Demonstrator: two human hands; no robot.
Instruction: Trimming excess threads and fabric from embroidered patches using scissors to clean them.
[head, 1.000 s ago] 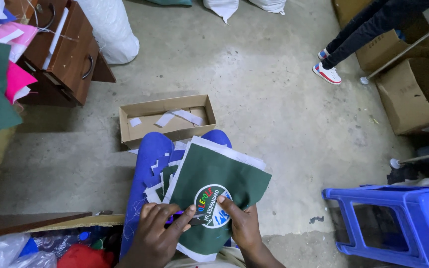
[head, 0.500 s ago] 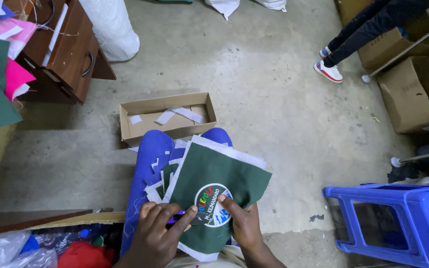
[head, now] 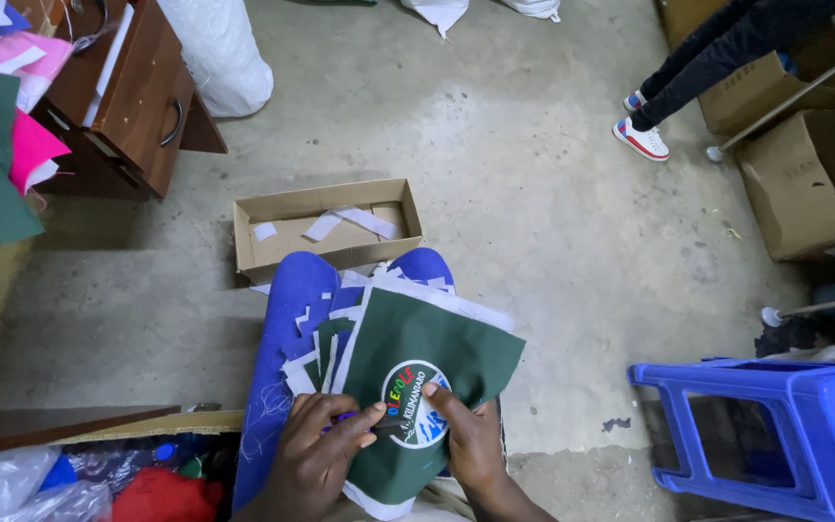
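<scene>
Green fabric piece [head: 417, 358] with round embroidered badge [head: 416, 401] sits atop a stack on the lap; left hand [head: 316, 464] grip pinches a small purple-handled tool [head: 364, 418] at the badge edge, right hand [head: 466, 440] fingers pressed flat holding cloth. Risk: tool tip slips and nicks the embroidery or a right fingertip, since they nearly touch. The fanned pieces underneath could slide off toward the open cardboard box [head: 326, 227].

The left hand [head: 316, 462] hides most of a small purple tool, perhaps scissors. The blue stool [head: 775, 430] and another person's leg [head: 717, 58] run off frame.
</scene>
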